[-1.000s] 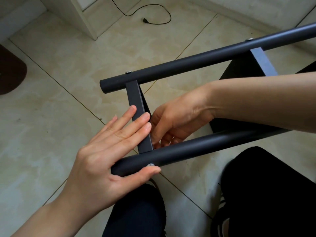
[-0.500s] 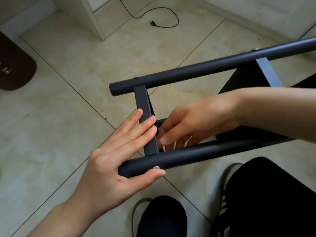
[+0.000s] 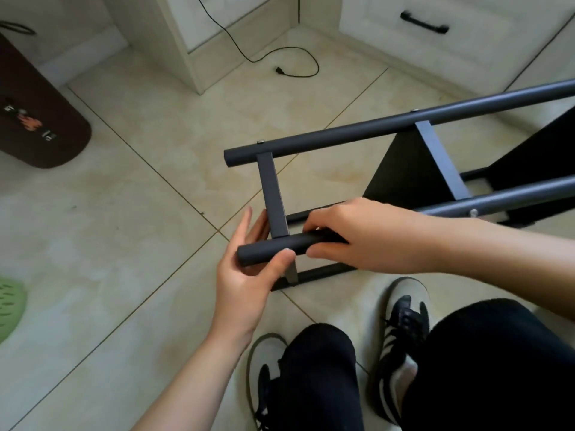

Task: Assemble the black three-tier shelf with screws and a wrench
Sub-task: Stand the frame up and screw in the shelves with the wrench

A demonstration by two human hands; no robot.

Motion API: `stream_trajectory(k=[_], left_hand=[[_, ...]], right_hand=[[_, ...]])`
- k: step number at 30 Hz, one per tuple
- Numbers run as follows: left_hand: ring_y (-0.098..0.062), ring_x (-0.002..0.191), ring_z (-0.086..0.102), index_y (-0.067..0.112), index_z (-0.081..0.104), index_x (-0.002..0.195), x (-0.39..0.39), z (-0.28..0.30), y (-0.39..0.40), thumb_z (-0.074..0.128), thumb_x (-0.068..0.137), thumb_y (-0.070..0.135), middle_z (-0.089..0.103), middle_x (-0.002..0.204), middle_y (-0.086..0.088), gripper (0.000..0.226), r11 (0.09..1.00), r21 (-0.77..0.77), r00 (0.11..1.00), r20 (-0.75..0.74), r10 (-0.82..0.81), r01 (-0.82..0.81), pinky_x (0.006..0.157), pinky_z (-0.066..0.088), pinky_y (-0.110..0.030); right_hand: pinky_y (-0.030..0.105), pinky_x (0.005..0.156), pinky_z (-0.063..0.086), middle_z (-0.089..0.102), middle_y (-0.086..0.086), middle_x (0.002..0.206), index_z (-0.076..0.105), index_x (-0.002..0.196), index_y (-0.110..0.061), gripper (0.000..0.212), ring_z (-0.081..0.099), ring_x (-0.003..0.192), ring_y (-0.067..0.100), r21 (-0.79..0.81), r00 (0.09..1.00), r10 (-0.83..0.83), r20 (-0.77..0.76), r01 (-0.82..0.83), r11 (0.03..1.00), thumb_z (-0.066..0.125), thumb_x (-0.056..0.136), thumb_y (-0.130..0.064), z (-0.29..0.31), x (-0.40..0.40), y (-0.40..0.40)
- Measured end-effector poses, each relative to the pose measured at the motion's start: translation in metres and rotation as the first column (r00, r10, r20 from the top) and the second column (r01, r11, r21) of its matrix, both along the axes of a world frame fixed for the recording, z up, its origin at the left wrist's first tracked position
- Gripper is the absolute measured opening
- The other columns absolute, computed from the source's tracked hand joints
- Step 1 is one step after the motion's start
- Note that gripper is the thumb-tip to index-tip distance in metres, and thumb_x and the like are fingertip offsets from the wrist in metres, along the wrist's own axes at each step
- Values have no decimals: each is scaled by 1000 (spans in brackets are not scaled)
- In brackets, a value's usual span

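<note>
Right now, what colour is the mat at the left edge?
Green mat, seen in the head view.

Bright, even daylight w/ soft faint shadows, mild sheen on floor tiles (image 3: 130, 275), wide-angle bowing at edges.

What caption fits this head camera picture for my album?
Both hands, left hand and right hand, grip the shelf's near black tube.

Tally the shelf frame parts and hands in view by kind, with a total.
Round tubes: 2, far and near
Flat crossbars between them: 2, end and second
Visible screw heads: 3
Hands: 2, left and right, both gripping the near tube
Total: 9
</note>
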State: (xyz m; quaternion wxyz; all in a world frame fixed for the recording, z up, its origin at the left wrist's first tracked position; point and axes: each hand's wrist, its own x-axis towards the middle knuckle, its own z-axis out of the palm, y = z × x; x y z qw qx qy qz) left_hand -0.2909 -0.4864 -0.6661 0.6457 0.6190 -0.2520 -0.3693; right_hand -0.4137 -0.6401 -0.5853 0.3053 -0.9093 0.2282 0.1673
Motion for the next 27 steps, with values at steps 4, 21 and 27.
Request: stream_trajectory(k=[4,21,27], left_hand=[[-6,123,61,33,50,141,-3,-14,1,84,70,35,66,133,11,78,999,30,998,-65,-25,27,89,50,-13],[-20,132,54,5,44,148,-13,-11,-37,68,92,1,57,143,-7,61,956,292,946,318,-59,-38,105,47,-29],[6,121,47,52,41,129,-13,54,-47,65,91,-4,52,124,30,73,992,102,899,437,20,-72,100,37,-18]], right_hand=[[41,70,53,55,-11,79,49,98,-35,23,57,73,14,-124,1000,-12,-8,11,992,45,96,-58,0,-3,8],[49,88,31,53,-18,81,48,110,-44,13,50,90,18,-71,992,-95,85,101,992,46,99,-50,14,0,-14],[48,90,44,56,-17,83,54,104,-43,10,53,84,9,-45,958,-179,223,194,980,51,97,-50,67,-5,-24]])
